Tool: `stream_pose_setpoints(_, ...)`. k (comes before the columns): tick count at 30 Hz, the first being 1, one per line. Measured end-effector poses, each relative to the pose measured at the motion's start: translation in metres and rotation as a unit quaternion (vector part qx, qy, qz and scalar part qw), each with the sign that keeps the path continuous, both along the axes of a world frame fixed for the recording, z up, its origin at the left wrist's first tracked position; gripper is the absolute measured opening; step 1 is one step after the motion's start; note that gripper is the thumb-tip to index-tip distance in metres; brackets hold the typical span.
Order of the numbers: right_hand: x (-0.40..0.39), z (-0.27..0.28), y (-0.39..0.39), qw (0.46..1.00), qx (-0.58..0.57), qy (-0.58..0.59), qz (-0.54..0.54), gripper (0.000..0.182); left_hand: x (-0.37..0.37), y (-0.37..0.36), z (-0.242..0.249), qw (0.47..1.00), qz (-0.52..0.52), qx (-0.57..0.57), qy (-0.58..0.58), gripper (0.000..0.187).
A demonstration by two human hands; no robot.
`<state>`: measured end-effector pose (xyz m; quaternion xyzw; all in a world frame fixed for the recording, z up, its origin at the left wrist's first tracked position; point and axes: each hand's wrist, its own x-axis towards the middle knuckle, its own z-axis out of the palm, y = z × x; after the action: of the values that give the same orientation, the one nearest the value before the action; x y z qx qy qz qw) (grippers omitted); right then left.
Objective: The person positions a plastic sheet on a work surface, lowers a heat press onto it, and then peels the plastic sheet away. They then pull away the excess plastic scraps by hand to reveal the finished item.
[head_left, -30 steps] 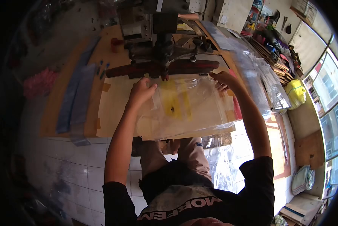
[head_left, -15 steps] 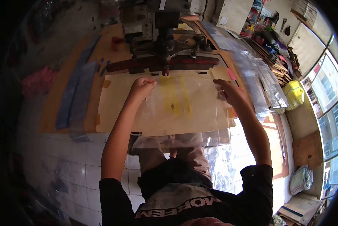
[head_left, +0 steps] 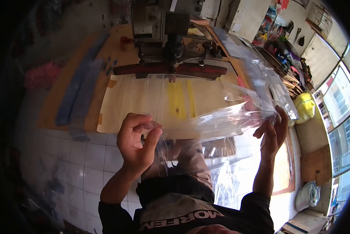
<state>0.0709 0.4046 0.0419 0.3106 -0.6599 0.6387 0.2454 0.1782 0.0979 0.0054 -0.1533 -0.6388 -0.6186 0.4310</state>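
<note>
A sheet of clear plastic (head_left: 214,121) stretches between my hands over the front of the work board. My left hand (head_left: 138,136) pinches its left part between thumb and fingers. On the right, my right hand (head_left: 272,130) grips a gathered, creased corner of the same sheet. Under the plastic lies a cream-coloured board (head_left: 120,101) with yellow strips (head_left: 177,99) near its middle. Behind it, the long dark-red bar (head_left: 151,69) of a press machine (head_left: 175,43) spans the board's back edge. The sheet's far edge reaches close to that bar.
Bluish plastic strips (head_left: 75,93) lie on the wooden table (head_left: 52,113) at left. More clear plastic sheets (head_left: 274,85) are stacked at right, beside a yellow bag (head_left: 304,105). A pink bundle (head_left: 42,75) sits at far left. Tiled floor (head_left: 95,156) shows below.
Both hands have come back from the press bar toward my body, the right one also moving outward. The clear plastic is now lifted and pulled taut, with bright creases toward the right hand.
</note>
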Motion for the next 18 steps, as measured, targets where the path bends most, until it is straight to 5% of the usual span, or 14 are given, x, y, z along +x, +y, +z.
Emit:
stream_pose_setpoints(7, -0.004, -0.006, 0.007, 0.989, -0.142, -0.008, 0.033, 0.055, 0.01, 0.01, 0.021, 0.998, -0.042, 0.0, 0.04, 0.031)
stream_pose_setpoints(9, -0.009, -0.011, 0.023, 0.995, -0.093, -0.014, 0.031, 0.051, 0.01, 0.016, 0.021, 0.998, -0.047, 0.043, 0.028, 0.03)
stream_pose_setpoints(11, -0.02, -0.012, 0.029, 0.991, -0.042, 0.105, -0.066, 0.052, 0.009, 0.02, 0.02, 0.995, -0.053, 0.086, 0.013, 0.03)
stream_pose_setpoints(13, -0.018, 0.008, 0.027, 0.984, -0.061, 0.069, -0.154, 0.059, 0.003, 0.02, 0.017, 0.998, -0.047, 0.037, 0.036, 0.027)
stream_pose_setpoints(15, -0.014, 0.031, 0.016, 0.965, 0.07, 0.099, -0.23, 0.056, -0.004, 0.022, 0.009, 0.998, -0.055, -0.01, 0.029, 0.028)
stream_pose_setpoints(18, -0.014, 0.051, -0.014, 0.973, 0.225, 0.051, 0.016, 0.046, -0.011, 0.025, 0.007, 0.992, -0.086, -0.095, 0.011, 0.03)
